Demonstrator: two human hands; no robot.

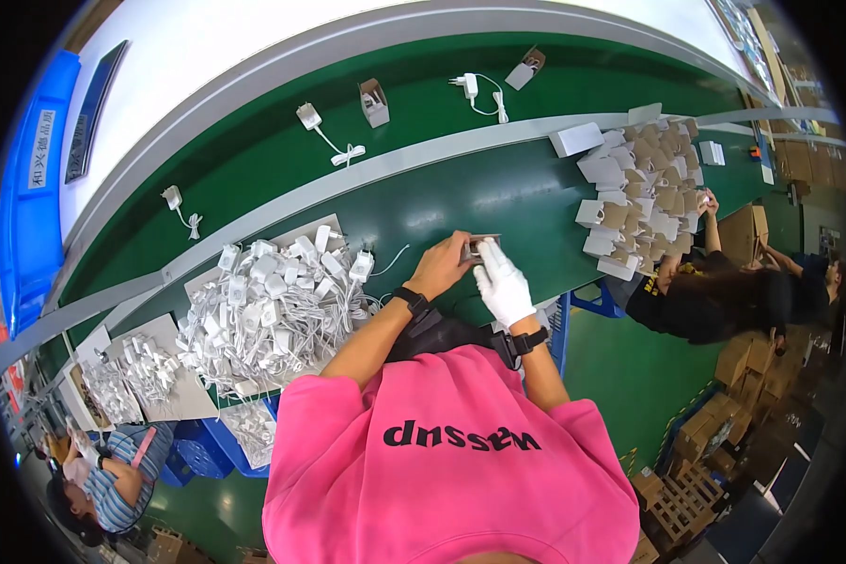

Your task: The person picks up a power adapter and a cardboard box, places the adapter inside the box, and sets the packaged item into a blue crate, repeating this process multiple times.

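Note:
My bare left hand [439, 268] closes round a small cardboard box [485, 237] above the green workbench, close in front of my body. Against the open end of that box press the fingers of my right hand [506, 289], which wears a white glove. Whatever lies inside the box is mostly hidden by the fingers. Left of my left hand rises a big heap of white power adapters with cables [273, 305]. One adapter [362, 266] lies at the heap's right edge, its thin cable trailing toward my left hand.
Many open small boxes [641, 193] stand packed together at the right, beside a co-worker [714, 301]. Sample adapters [308, 117] and an open box [373, 103] sit on the raised green shelf. Another person [122, 479] works at the lower left, near more adapters [148, 367].

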